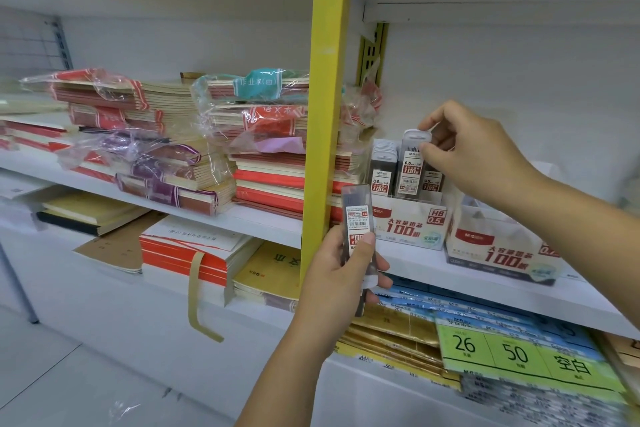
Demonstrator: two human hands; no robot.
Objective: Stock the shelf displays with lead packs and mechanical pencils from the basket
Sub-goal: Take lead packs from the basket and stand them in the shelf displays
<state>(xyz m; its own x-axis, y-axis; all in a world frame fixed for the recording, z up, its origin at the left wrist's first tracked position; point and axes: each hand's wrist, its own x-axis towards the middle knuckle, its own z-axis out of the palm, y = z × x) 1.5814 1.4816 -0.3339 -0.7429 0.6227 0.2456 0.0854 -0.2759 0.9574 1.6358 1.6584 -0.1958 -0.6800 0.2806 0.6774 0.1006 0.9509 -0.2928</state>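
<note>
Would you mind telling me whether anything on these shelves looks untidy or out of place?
Yes: the notebook stacks left of the yellow post sit in torn, loose plastic wrap, and a tan paper band hangs off the lower stack's edge.

notebook stacks [145,149] plastic-wrapped, left shelf | yellow post [325,97] upright | green price cards [519,354] below

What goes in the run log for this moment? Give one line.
right hand: lowering clear plastic lead pack into white cardboard HB 0.5 display box | left hand: holding spare clear lead pack | white shelf
</note>
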